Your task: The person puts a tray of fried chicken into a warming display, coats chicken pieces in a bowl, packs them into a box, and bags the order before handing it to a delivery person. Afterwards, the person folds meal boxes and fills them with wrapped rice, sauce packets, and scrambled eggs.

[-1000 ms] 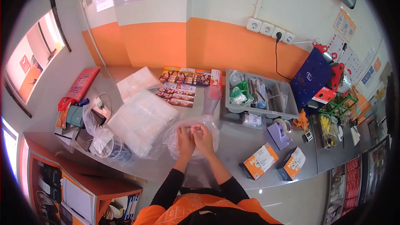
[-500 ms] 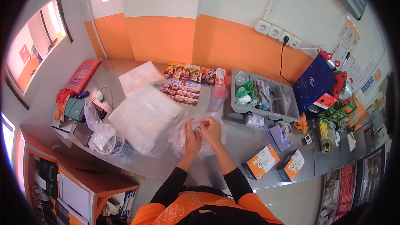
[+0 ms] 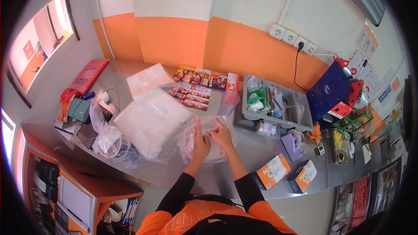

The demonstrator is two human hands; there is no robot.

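Note:
A clear plastic bag (image 3: 185, 138) with something pale inside lies on the metal counter in front of me. My left hand (image 3: 200, 144) is at the bag's left part, its index finger stretched up and the other fingers closed on the film. Across from it, my right hand (image 3: 222, 136) grips the film too, with its index finger pointing up and left. The film between my hands is thin and hard to make out. Close by on the left is a stack of clear plastic bags (image 3: 150, 122). Just behind the right hand stands a translucent cup (image 3: 229, 101).
Printed menus (image 3: 191, 95) lie by the wall. At right are a grey bin (image 3: 278, 124) of small goods, a purple tape dispenser (image 3: 293, 144) and two orange boxes (image 3: 273, 171). A tied plastic bag (image 3: 114, 143) sits at the left front edge.
Both index fingers have straightened upward, and the right hand's pinch has loosened at its tip. The hands stay over the same bag. The whole view has shifted slightly.

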